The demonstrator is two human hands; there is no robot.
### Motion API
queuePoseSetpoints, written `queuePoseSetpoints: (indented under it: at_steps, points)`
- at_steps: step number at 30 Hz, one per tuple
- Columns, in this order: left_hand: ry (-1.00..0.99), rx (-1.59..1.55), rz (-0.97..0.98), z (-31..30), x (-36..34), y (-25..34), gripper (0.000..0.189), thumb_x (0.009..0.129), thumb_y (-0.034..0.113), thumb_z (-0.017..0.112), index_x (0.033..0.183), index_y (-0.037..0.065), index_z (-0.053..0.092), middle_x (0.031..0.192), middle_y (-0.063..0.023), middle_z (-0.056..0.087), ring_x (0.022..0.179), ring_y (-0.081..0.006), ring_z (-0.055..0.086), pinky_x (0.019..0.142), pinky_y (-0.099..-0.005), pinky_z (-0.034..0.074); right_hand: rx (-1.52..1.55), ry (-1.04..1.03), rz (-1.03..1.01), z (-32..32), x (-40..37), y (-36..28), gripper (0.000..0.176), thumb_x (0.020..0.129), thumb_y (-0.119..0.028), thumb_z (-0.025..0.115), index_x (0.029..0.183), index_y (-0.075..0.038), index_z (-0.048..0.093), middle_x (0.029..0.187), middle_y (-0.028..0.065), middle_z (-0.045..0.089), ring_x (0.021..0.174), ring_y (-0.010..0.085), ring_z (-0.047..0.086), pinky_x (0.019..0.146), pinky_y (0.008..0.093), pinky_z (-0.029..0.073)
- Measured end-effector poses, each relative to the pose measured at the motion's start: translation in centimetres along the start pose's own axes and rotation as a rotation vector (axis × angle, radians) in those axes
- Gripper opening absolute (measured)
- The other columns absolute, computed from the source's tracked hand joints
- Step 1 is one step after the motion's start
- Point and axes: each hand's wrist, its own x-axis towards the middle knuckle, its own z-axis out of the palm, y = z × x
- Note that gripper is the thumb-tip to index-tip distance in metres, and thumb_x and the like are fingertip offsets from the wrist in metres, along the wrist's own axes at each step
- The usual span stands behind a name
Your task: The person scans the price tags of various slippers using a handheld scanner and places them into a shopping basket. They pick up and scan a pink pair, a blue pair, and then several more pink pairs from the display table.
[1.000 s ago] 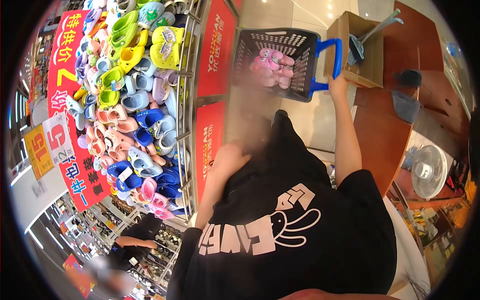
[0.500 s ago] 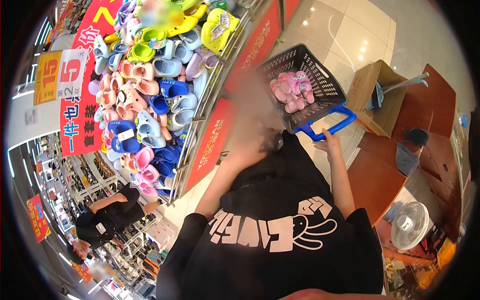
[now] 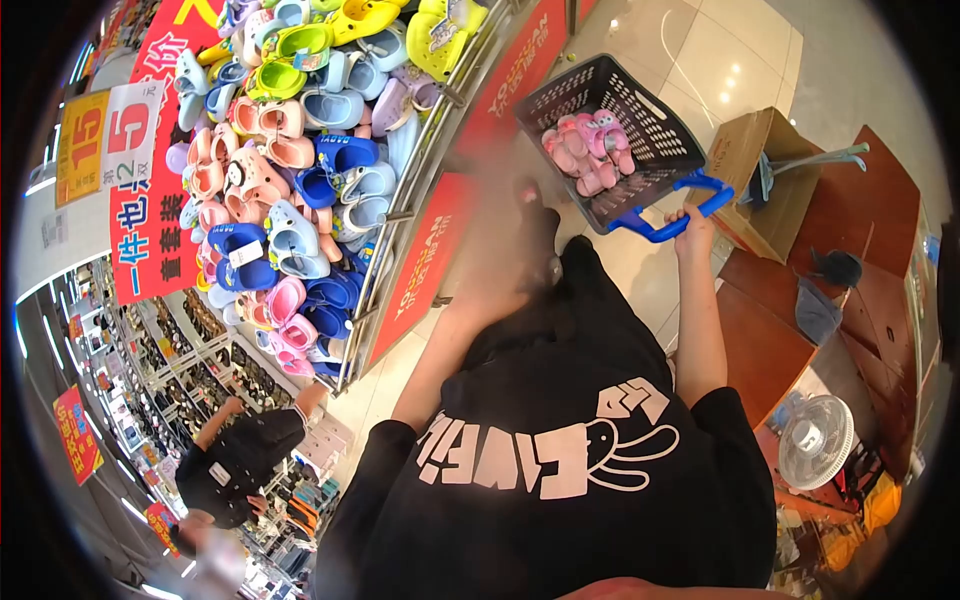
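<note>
My right hand (image 3: 693, 219) is closed around the blue handle (image 3: 668, 228) of a dark plastic shopping basket (image 3: 665, 135), held out in front of me above the tiled floor. Pink children's slippers (image 3: 587, 152) lie inside the basket. My left hand (image 3: 492, 296) sits low by my waist, against my black printed T-shirt (image 3: 560, 450). It is smeared by blur, so its fingers cannot be read. To its left stands a wire display bin (image 3: 420, 170) heaped with colourful children's clogs (image 3: 290, 170).
Red banners and price signs hang around the bin. A cardboard box (image 3: 765, 170) with a long-handled tool stands right of the basket, beside a brown wooden counter (image 3: 790, 300) and a white fan (image 3: 815, 440). Another person in black (image 3: 245, 455) bends at shoe shelves, lower left.
My right hand went from loosely touching the blue handle to gripping it, and the basket moved up and slightly right. The person in black moved lower in the view.
</note>
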Motion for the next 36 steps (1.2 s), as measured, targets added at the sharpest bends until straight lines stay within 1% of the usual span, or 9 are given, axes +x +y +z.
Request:
queuePoseSetpoints:
  at_steps: [4,10,16,19,21,25,28,35,36]
  points:
    - [-0.119,0.038,-0.077,-1.0,2.8,-0.4,0.039,0.077,0.029,0.066,0.102,-0.001,0.065,0.102,-0.0241,0.065,0.098,-0.0396,0.061,0.086,-0.0469,0.049,0.008,-0.024,-0.034,0.9,4.0,-1.8,0.011,0.084,0.002,0.059,0.083,0.0,0.049,0.067,0.0094,0.05,0.056,0.0232,0.051,0.07,0.0461,0.054]
    - [-0.005,0.047,0.159,-6.2,8.2,-1.0,0.037,0.077,0.029,0.065,0.099,-0.001,0.067,0.098,-0.0252,0.066,0.094,-0.0408,0.062,0.083,-0.0477,0.05,-0.046,0.067,-0.047,4.5,7.6,-4.2,0.013,0.085,0.0,0.059,0.075,0.0,0.051,0.063,0.0095,0.049,0.053,0.0236,0.049,0.075,0.0454,0.054]
    - [-0.012,-0.028,0.197,-16.9,14.4,0.3,0.032,0.077,0.029,0.064,0.089,0.0,0.07,0.088,-0.0236,0.067,0.087,-0.0413,0.064,0.08,-0.0484,0.05,-0.152,0.203,-0.161,8.9,12.1,-8.7,0.012,0.08,0.003,0.063,0.074,0.003,0.052,0.062,0.0093,0.05,0.044,0.0216,0.048,0.063,0.0434,0.056]
    - [0.11,0.069,0.278,-18.3,17.4,-2.3,0.031,0.077,0.029,0.064,0.089,0.001,0.069,0.09,-0.0241,0.067,0.087,-0.0416,0.064,0.079,-0.0484,0.05,-0.231,0.238,-0.245,10.5,14.1,-10.4,0.011,0.079,0.003,0.065,0.076,0.004,0.054,0.062,0.0089,0.05,0.044,0.0198,0.048,0.059,0.0408,0.056]
    - [0.118,-0.114,0.194,-19.1,19.8,-3.9,0.031,0.077,0.029,0.063,0.092,0.002,0.069,0.092,-0.0244,0.066,0.088,-0.0409,0.064,0.078,-0.0491,0.05,-0.251,0.231,-0.27,10.8,16.3,-11.3,0.01,0.079,0.002,0.065,0.077,0.006,0.056,0.063,0.009,0.052,0.046,0.0183,0.049,0.055,0.0383,0.056]
    - [-0.052,0.071,0.159,-22.7,22.6,-3.4,0.032,0.08,0.029,0.061,0.098,0.003,0.067,0.094,-0.0234,0.067,0.088,-0.0398,0.064,0.077,-0.0485,0.051,-0.218,0.276,-0.262,13.4,17.4,-12.6,0.009,0.08,0.003,0.064,0.079,0.008,0.057,0.062,0.0093,0.052,0.045,0.018,0.048,0.053,0.0371,0.055]
    - [0.164,0.017,0.344,-21.1,25.8,-6.2,0.03,0.085,0.031,0.056,0.096,0.005,0.066,0.092,-0.021,0.067,0.086,-0.0392,0.065,0.074,-0.0478,0.051,-0.239,0.276,-0.278,15.0,19.6,-14.2,0.009,0.081,0.002,0.064,0.079,0.008,0.057,0.062,0.0092,0.052,0.044,0.0178,0.048,0.052,0.0365,0.055]
    - [0.131,-0.009,0.212,-23.2,29.9,-1.9,0.029,0.083,0.03,0.058,0.096,0.005,0.067,0.088,-0.0202,0.067,0.084,-0.039,0.064,0.074,-0.0484,0.051,-0.374,0.254,-0.27,16.3,24.9,-17.9,0.01,0.081,0.0,0.063,0.079,0.006,0.056,0.062,0.0084,0.052,0.044,0.0162,0.049,0.053,0.0357,0.055]
    - [0.084,-0.029,0.117,-24.0,30.4,-0.3,0.033,0.08,0.028,0.062,0.103,0.006,0.066,0.095,-0.0208,0.067,0.087,-0.039,0.064,0.078,-0.0478,0.051,-0.387,0.242,-0.276,16.3,25.9,-18.3,0.01,0.081,-0.001,0.062,0.078,0.005,0.055,0.062,0.0082,0.052,0.044,0.0159,0.049,0.052,0.0355,0.055]
